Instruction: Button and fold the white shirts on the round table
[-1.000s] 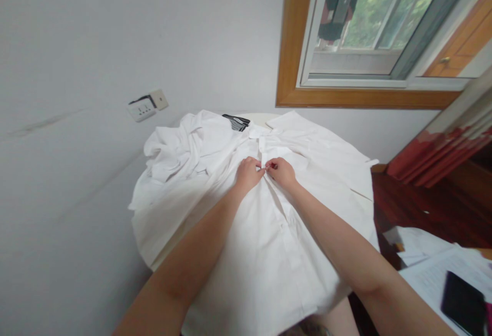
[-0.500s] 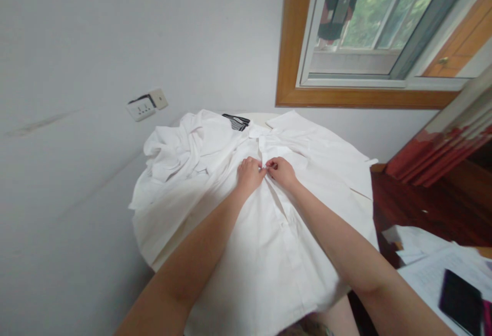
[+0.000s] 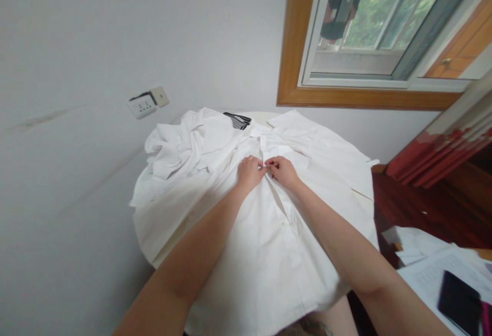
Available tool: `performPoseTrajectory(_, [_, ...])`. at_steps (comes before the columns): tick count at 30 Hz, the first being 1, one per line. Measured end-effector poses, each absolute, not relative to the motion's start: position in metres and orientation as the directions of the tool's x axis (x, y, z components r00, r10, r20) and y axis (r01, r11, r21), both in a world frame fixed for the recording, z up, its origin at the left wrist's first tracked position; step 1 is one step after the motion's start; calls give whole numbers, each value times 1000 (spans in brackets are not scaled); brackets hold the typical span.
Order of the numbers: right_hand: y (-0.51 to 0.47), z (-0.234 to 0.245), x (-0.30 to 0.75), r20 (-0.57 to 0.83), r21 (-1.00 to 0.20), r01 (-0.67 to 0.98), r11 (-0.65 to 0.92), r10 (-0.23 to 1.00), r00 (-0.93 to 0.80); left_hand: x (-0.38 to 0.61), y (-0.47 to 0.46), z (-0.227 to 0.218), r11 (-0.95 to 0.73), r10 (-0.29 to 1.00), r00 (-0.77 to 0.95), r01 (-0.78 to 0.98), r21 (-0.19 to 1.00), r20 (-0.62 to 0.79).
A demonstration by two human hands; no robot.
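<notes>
A white button-front coat [image 3: 246, 254] lies spread over a table, its collar toward the wall and its hem hanging over the near edge. My left hand [image 3: 250, 172] pinches one side of the front opening. Right beside it, my right hand [image 3: 282, 171] pinches the other side, fingertips nearly touching the left ones. Whatever small part is between the fingertips is hidden. Below the hands the front gapes open a little, with a button [image 3: 284, 223] lower down. One sleeve [image 3: 326, 146] stretches out to the right.
Bunched white cloth [image 3: 180, 146] lies at the table's left. Behind the collar is a black-and-white striped piece [image 3: 237, 120]. A wall socket [image 3: 142, 105] and a wood-framed window [image 3: 288, 97] are beyond. Papers [image 3: 426, 269] and a dark phone-like object [image 3: 459, 300] are at the lower right.
Both hands stay at the same spot on the coat front, with only a slight shift of the fingers. The view has moved very slightly.
</notes>
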State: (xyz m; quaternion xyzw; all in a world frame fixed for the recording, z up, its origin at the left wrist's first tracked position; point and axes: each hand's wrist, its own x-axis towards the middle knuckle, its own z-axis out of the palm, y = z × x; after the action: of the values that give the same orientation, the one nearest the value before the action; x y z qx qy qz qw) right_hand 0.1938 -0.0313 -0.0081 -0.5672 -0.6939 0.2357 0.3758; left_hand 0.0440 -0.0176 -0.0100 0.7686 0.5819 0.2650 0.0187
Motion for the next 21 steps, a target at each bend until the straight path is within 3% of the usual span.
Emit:
performPoseTrajectory(6, [-23, -16, 197, 109, -903, 412, 119, 993, -48, 42, -15, -9, -326, 917, 178, 851, 413, 357])
performPoseTrajectory(9, [-24, -17, 197, 131, -903, 414, 117, 991, 6, 42, -12, -11, -314, 925, 160, 833, 456, 345])
performPoseTrajectory(16, [-31, -6, 195, 186, -780, 605, 162, 982, -22, 38, -5, -11, -350, 921, 196, 797, 493, 337])
performPoseTrajectory(21, [-34, -1, 187, 278, -532, 823, 198, 959, -52, 36, -2, -13, -400, 904, 240, 768, 500, 355])
